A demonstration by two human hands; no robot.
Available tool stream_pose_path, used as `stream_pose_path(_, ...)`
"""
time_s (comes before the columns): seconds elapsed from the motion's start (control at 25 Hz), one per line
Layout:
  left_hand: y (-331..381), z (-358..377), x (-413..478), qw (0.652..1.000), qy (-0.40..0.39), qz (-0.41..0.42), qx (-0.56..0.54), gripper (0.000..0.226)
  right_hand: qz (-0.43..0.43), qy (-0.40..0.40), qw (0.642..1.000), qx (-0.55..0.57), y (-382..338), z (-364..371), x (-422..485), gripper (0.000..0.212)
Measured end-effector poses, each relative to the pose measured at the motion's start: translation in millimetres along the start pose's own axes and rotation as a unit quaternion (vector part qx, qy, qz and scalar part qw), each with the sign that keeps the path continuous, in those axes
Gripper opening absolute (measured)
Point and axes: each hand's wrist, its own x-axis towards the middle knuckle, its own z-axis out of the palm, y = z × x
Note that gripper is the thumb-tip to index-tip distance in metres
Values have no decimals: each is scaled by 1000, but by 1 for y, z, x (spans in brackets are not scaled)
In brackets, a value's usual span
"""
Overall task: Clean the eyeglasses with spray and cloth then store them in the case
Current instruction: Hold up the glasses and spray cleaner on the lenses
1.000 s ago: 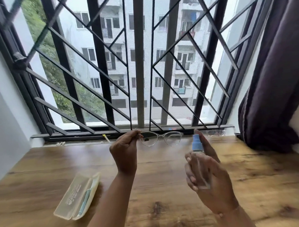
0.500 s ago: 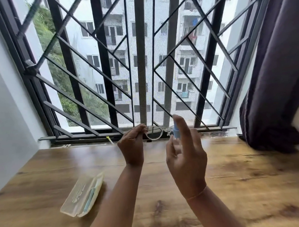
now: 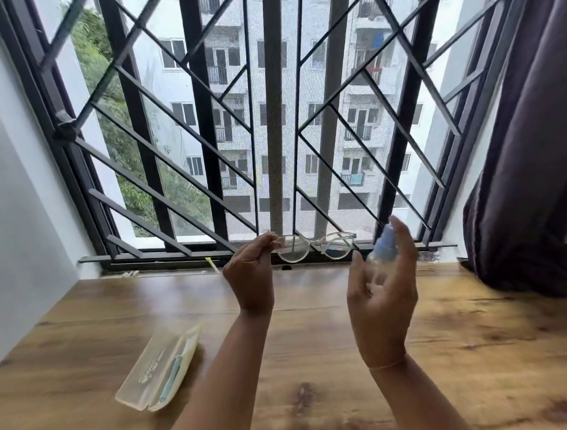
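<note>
The eyeglasses (image 3: 316, 247) are held up in the middle of the frame, in front of the window sill (image 3: 167, 255). Their long axis runs left to right, and both lenses are bare. The left hand (image 3: 249, 275) holds them by their left end, its fingers (image 3: 266, 241) pinched at the hinge. Just beside the right lens and apart from it, the right hand (image 3: 381, 295) grips the spray bottle (image 3: 385, 247) upright, with the forefinger laid over its blue top. So the lenses lie to the left of the nozzle, level with it. Motion blur hides which way the nozzle faces. I judge the next spray needs it turned leftward at the near lens. The case (image 3: 159, 371) lies open on the bench (image 3: 476, 336) at lower left, well apart from both hands.
</note>
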Motion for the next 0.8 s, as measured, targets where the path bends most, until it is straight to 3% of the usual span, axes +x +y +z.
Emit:
stream_pose_path(0.12,-3,-2,1,1000,7,-11,-23,19,135,-54,973,178,5,-24,12,86)
stream_pose_path(0.2,-6,-3,1,1000,8,-16,-23,20,145,-94,964,203,12,-38,14,91)
stream_pose_path(0.32,-7,-3,-1,998,5,-38,-41,26,-2,-100,995,8,15,-43,11,90)
stream_pose_path(0.4,-8,-2,-4,998,-1,-43,-45,26,-77,-89,990,-75,17,-38,6,92)
stream_pose_path(0.8,-10,-5,-8,1000,-9,-13,-12,26,-106,-10,991,-83,16,-26,8,69)
